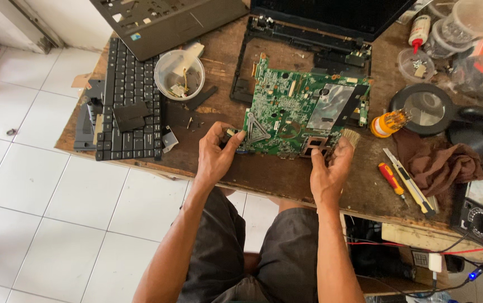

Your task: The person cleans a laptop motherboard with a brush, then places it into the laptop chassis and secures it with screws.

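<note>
**Worn wooden bench, green board held in both hands**

Scarred brown wood of the workbench [275, 174] lies under everything, with white floor tiles [28, 191] showing past its near edge. At the middle of it sits the green circuit board [297, 112], flat on the wood, its near edge toward you and a grey foil patch on its right half.

Your left hand [216, 154] is curled nearly closed on the board's near left corner, thumb on top and fingers tucked around the edge, so it has hold of the board itself. Your right hand [328, 171] is closed around the handle of a small brush [349, 137]; the pale bristles stick up past your fingers and touch the board's near right corner, and your thumb rests against the board's edge.

Just behind the board lies the black laptop base [309, 39], stripped open. To the left, a loose black keyboard [129, 101] lies lengthwise along the bench edge, with a clear plastic bowl [180, 73] of small parts between it and the board. To your right, an orange-handled bit driver [388, 123] lies near the brush, a round magnifier [424, 106] beyond it, then a red screwdriver [392, 179], a brown rag [440, 165] and a multimeter [480, 210] at the far right corner.
</note>
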